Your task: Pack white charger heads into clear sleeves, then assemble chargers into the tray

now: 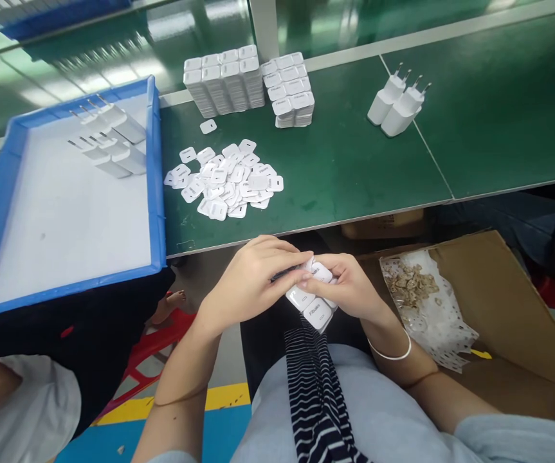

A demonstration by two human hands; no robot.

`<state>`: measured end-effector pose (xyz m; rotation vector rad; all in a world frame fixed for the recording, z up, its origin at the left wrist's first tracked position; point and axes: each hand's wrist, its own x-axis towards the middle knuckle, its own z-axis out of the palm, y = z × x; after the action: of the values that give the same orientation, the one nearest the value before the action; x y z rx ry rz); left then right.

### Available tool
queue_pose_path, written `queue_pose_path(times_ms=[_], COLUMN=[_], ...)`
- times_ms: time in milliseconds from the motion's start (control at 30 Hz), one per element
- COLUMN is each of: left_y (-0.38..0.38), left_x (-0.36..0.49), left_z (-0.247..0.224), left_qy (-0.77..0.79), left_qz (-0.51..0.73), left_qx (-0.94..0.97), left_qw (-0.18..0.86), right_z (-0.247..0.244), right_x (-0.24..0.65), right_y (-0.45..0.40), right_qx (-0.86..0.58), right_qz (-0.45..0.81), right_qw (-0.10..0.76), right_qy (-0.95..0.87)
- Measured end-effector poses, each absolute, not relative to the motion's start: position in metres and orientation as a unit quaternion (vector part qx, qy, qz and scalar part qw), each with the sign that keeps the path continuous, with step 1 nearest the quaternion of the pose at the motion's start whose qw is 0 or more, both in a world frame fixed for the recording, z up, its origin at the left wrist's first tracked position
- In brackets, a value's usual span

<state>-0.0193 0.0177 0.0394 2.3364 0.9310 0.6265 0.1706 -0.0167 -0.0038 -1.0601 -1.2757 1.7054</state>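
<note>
Over my lap, my right hand (pixel 349 283) grips a cluster of white chargers (pixel 318 314) with their rounded-square, slotted and printed faces turned up. My left hand (pixel 260 276) is closed at the cluster's upper left, its thumb and fingertips pressed against the chargers. A thin dark strip shows between its fingers, too hidden to name. Beyond my hands, a loose pile of white slotted face plates (pixel 229 180) lies on the green table (pixel 325 186). Behind it stand neat stacks of the same plates (pixel 224 83), with another stacked block (pixel 292 96) beside them.
Several pronged chargers (pixel 113 138) stand in the blue-rimmed tray (pixel 156 193) at left. More upright chargers (pixel 397 106) are on the table at right. A cardboard box (pixel 523 321) with white scraps (pixel 431 328) sits by my right arm. Another person's sleeve (pixel 40 399) is at lower left.
</note>
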Motion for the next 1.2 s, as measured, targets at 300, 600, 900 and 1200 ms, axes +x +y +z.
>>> queue_pose_path(times_ms=[300,600,900,1200], left_y=[0.018,0.089,0.103,0.024], left_x=[-0.01,-0.08,-0.088,0.005], left_z=[0.032,0.02,0.006,0.03], left_qy=[0.37,0.53,0.567,0.449], left_qz=[0.329,0.39,0.321,0.356], left_qx=[0.862,0.752,0.758,0.691], left_qw=[0.106,-0.045,-0.028,0.441], right_z=[-0.002,-0.008,-0.013,-0.004], right_x=[0.174,0.191,0.184,0.193], right_y=[-0.015,-0.015,-0.011,-0.024], right_qx=[-0.414,-0.413,-0.435,-0.43], right_qz=[0.711,0.741,0.701,0.637], right_qw=[0.383,0.37,0.423,0.467], right_qy=[-0.42,-0.379,-0.374,-0.438])
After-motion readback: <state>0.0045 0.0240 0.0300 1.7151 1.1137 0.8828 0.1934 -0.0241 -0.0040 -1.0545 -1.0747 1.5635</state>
